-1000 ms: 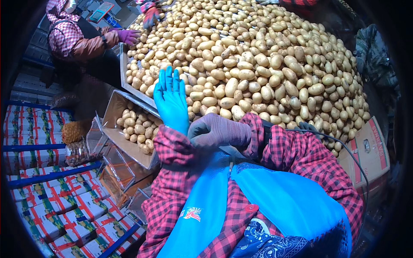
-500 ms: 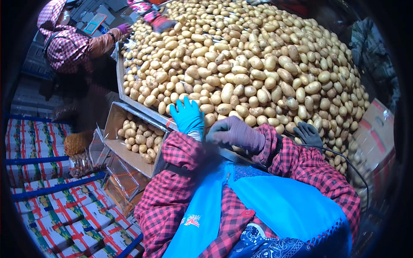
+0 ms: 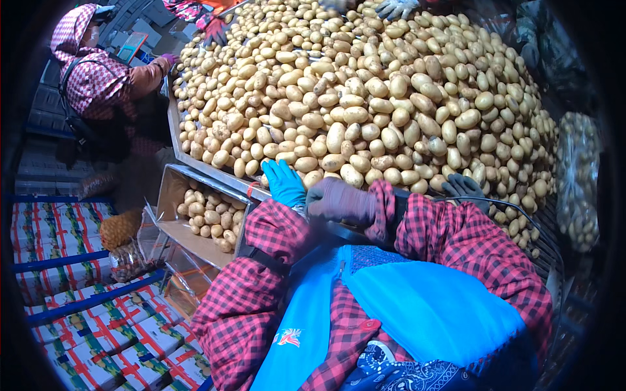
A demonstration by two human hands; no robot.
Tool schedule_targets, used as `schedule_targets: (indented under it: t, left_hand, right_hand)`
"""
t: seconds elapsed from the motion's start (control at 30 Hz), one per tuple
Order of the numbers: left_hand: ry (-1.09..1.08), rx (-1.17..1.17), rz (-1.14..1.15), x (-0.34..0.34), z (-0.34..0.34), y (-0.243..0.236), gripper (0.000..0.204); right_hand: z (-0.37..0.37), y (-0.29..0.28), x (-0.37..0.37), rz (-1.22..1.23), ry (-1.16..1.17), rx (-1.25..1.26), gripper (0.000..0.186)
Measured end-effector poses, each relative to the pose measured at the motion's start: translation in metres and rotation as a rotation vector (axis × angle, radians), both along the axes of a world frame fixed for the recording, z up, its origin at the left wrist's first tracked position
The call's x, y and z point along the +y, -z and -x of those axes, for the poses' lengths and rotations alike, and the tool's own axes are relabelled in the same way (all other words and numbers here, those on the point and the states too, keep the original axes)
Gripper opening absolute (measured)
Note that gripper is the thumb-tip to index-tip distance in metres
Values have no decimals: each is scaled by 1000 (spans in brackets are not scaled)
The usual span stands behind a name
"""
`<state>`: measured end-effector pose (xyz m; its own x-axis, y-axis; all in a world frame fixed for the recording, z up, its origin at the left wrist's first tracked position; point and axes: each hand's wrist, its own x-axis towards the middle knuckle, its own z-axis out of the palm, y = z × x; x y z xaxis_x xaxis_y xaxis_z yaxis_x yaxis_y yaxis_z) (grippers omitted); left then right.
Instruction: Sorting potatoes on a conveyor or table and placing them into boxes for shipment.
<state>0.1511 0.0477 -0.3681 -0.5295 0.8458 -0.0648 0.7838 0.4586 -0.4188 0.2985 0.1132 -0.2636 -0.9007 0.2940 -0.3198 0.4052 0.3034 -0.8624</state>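
Observation:
My left hand (image 3: 284,182) wears a bright blue glove and lies with its fingers pointing up at the near edge of a big heap of potatoes (image 3: 378,98). It holds nothing. My right hand (image 3: 339,199), in a grey-purple glove, is curled at the left wrist and grips the blue glove's cuff. Both forearms are in red plaid sleeves over a blue apron (image 3: 417,313). A dark grey glove (image 3: 463,186) lies on the heap's edge to the right.
An open cardboard box (image 3: 171,195) part-filled with potatoes stands below the heap's metal rim, at the left. A co-worker in a pink checked jacket (image 3: 98,78) stands top left. Printed cartons (image 3: 72,228) are stacked lower left. A mesh bag of potatoes (image 3: 577,176) hangs at the right.
My left hand came down from a raised, spread-fingered pose to the heap's edge. My right hand stayed at its wrist and moved down with it.

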Motion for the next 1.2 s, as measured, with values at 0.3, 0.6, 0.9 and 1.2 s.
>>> schedule_targets:
  t: [0.3, 0.6, 0.9, 1.2]
  left_hand:
    - [86, -327, -88, 8, -7, -59, 40]
    - [-64, -318, -102, -5, 34, -33, 40]
    - [-25, 685, 318, 2, 87, 10, 42]
    - [390, -122, -647, 29, 6, -90, 67]
  right_hand:
    - [7, -91, -4, 757, 55, 417, 27]
    - [-1, -34, 5, 181, 103, 122, 49]
    - [29, -32, -2, -161, -26, -12, 24]
    - [-6, -34, 7, 841, 49, 210, 17]
